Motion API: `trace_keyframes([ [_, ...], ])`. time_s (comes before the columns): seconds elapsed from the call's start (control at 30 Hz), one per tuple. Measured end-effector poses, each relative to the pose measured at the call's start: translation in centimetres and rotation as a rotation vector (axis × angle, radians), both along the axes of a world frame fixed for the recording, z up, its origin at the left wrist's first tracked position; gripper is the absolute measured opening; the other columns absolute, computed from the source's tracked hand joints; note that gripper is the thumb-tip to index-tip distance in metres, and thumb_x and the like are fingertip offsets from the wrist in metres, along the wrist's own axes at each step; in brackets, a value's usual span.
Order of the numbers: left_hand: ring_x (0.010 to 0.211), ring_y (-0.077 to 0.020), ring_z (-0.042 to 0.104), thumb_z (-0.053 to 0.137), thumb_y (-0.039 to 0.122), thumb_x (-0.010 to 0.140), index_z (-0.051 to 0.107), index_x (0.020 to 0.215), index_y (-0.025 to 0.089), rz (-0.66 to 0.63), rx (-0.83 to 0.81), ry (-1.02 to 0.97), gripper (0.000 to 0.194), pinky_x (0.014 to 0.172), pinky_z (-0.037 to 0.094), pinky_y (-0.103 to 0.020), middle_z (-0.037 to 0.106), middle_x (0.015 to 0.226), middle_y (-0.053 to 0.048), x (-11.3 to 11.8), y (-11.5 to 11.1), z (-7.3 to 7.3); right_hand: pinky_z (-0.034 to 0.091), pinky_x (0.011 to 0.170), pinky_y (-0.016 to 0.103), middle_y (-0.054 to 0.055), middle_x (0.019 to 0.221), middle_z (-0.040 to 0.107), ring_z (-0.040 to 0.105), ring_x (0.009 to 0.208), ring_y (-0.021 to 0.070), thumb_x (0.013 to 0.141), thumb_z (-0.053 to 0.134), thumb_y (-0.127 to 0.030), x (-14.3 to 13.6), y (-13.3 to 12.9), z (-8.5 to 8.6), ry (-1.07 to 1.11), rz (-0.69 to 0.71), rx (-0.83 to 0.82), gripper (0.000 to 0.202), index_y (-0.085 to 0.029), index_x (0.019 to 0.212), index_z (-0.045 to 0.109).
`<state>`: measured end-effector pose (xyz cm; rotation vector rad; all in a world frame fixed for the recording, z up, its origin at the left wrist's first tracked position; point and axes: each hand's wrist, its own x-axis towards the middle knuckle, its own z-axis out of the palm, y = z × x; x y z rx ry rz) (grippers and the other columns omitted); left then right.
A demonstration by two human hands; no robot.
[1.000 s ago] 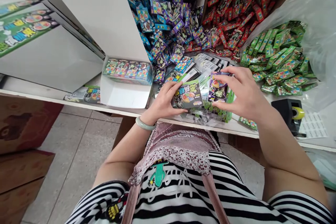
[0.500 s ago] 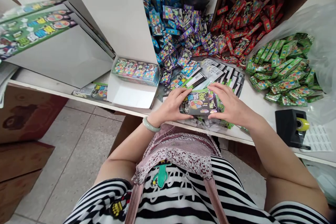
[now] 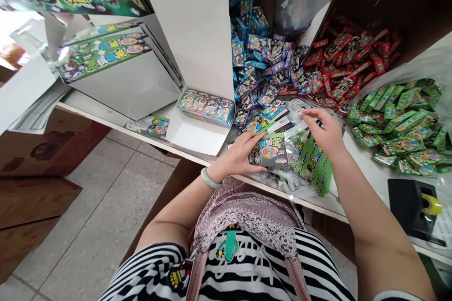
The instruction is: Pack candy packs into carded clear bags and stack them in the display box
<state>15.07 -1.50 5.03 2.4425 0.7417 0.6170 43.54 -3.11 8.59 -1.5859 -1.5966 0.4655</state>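
My left hand (image 3: pixel 243 154), with a pale green bangle at the wrist, grips the left side of a dark printed packet (image 3: pixel 271 150) with green and yellow lettering. Clear plastic film shows at the packet's right side. To the right, my right hand (image 3: pixel 324 130) is raised a little, thumb and forefinger pinched together. Whatever is between those fingertips is too small to make out. Under and beside the hands lie flat green-and-black printed packets (image 3: pixel 312 160) in clear plastic. A small blue candy box (image 3: pixel 273 109) rests just beyond the packet.
Heaps of purple candy packs (image 3: pixel 277 63), red packs (image 3: pixel 349 63) and green packs (image 3: pixel 399 127) cover the bench's back and right. An open white carton (image 3: pixel 201 136) holds a row of small packs. A black tape dispenser (image 3: pixel 409 207) stands right. Folded display boxes (image 3: pixel 116 75) lean left.
My right hand has let go of the packet's right side and moved up and right, fingers now pinched. My left hand still holds the packet. The view has shifted left.
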Motion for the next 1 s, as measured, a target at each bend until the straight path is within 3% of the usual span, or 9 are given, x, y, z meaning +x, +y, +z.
trace_keyframes([
  [0.07, 0.132, -0.0364, 0.05, 0.077, 0.064, 0.072, 0.031, 0.154, 0.019, -0.002, -0.012, -0.003, 0.104, 0.113, 0.042, -0.057, 0.049, 0.139, -0.02, -0.4, -0.1, 0.1, 0.052, 0.094, 0.048, 0.01, 0.106, 0.074, 0.067, 0.103, 0.031, 0.09, 0.057, -0.037, -0.1, 4.0, -1.0, -0.091, 0.004, -0.051, 0.024, -0.021, 0.102, 0.07],
  [0.2, 0.132, -0.0364, 0.049, 0.076, 0.064, 0.073, 0.027, 0.156, 0.021, 0.003, -0.025, -0.025, 0.105, 0.111, 0.043, -0.059, 0.048, 0.14, -0.02, -1.1, -0.3, 0.2, 0.048, 0.097, 0.054, 0.017, 0.117, 0.07, 0.061, 0.11, 0.0368, 0.086, 0.063, -0.035, -1.6, 10.4, -2.6, -0.331, -0.034, -0.186, 0.031, -0.017, 0.11, 0.068],
  [0.37, 0.131, -0.0357, 0.049, 0.076, 0.064, 0.074, 0.025, 0.157, 0.021, 0.011, -0.032, -0.046, 0.106, 0.11, 0.045, -0.057, 0.047, 0.14, -0.02, -1.8, -0.2, -0.3, 0.043, 0.097, 0.06, 0.024, 0.12, 0.064, 0.055, 0.115, 0.0436, 0.083, 0.071, -0.051, -4.4, 13.7, -3.4, -0.518, -0.127, -0.191, 0.055, -0.011, 0.119, 0.062],
  [0.43, 0.132, -0.0358, 0.049, 0.076, 0.064, 0.074, 0.026, 0.157, 0.02, 0.005, -0.045, -0.054, 0.105, 0.111, 0.044, -0.057, 0.047, 0.14, -0.02, -1.9, 0.0, -0.4, 0.041, 0.098, 0.062, 0.028, 0.122, 0.061, 0.052, 0.117, 0.0461, 0.076, 0.076, -0.061, -5.3, 14.2, -3.9, -0.547, -0.164, -0.202, 0.071, -0.008, 0.12, 0.059],
  [0.5, 0.132, -0.0362, 0.049, 0.076, 0.063, 0.074, 0.027, 0.156, 0.02, 0.006, -0.066, -0.049, 0.105, 0.112, 0.043, -0.058, 0.047, 0.14, -0.02, -1.9, 0.1, -0.5, 0.038, 0.099, 0.064, 0.029, 0.124, 0.058, 0.049, 0.118, 0.0468, 0.073, 0.077, -0.065, -5.9, 14.5, -4.4, -0.549, -0.189, -0.211, 0.075, -0.008, 0.117, 0.059],
  [0.67, 0.132, -0.0367, 0.049, 0.077, 0.065, 0.072, 0.027, 0.157, 0.022, 0.016, -0.088, -0.037, 0.107, 0.111, 0.044, -0.058, 0.047, 0.141, -0.02, -2.0, 0.0, -0.6, 0.041, 0.098, 0.059, 0.02, 0.119, 0.063, 0.052, 0.116, 0.0427, 0.073, 0.08, -0.053, -5.6, 14.7, -4.7, -0.42, -0.274, -0.214, 0.05, -0.017, 0.102, 0.062],
  [0.8, 0.13, -0.0367, 0.051, 0.077, 0.065, 0.071, 0.028, 0.156, 0.022, 0.034, -0.067, -0.06, 0.108, 0.109, 0.046, -0.058, 0.049, 0.14, -0.02, -2.4, -0.1, -0.6, 0.05, 0.09, 0.045, 0.009, 0.096, 0.068, 0.063, 0.095, 0.0287, 0.084, 0.068, -0.039, -4.1, 14.1, -4.0, -0.096, -0.242, -0.163, 0.023, -0.021, 0.093, 0.058],
  [0.9, 0.131, -0.0362, 0.05, 0.078, 0.064, 0.071, 0.028, 0.156, 0.021, 0.046, -0.067, -0.062, 0.107, 0.111, 0.045, -0.057, 0.049, 0.14, -0.02, -2.6, -0.3, -0.6, 0.053, 0.081, 0.039, 0.008, 0.092, 0.067, 0.065, 0.088, 0.0248, 0.087, 0.061, -0.04, -2.3, 12.5, -3.3, 0.101, -0.188, -0.092, 0.021, -0.021, 0.094, 0.057],
  [1.0, 0.132, -0.0358, 0.05, 0.078, 0.064, 0.071, 0.028, 0.156, 0.022, 0.045, -0.079, -0.055, 0.107, 0.111, 0.045, -0.057, 0.048, 0.14, -0.019, -2.5, -0.5, -0.5, 0.054, 0.082, 0.043, 0.008, 0.098, 0.067, 0.064, 0.09, 0.0267, 0.085, 0.059, -0.039, -0.6, 9.3, -2.3, 0.02, -0.15, 0.069, 0.022, -0.022, 0.098, 0.058],
])
